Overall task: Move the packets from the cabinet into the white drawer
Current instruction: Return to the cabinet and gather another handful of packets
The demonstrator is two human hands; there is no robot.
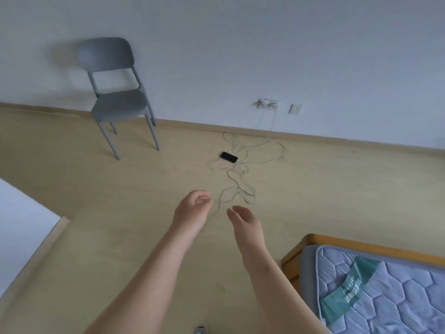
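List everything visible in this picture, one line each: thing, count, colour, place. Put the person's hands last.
chair: one, grey, against the wall, left
phone: one, black, on the floor, centre
cables: count unclear, white, tangled on the floor below the socket
wall socket: one, white, low on the wall
wall plate: one, white, right of the socket
mattress: one, pale blue, teal band, bottom right
bed frame: one, wooden, edging the mattress
left hand: loosely curled, empty, above the floor
right hand: fingers relaxed, empty, beside it

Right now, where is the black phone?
In the head view, the black phone lies on the floor near the centre, among tangled white cables, right of the grey chair and below the wall sockets.
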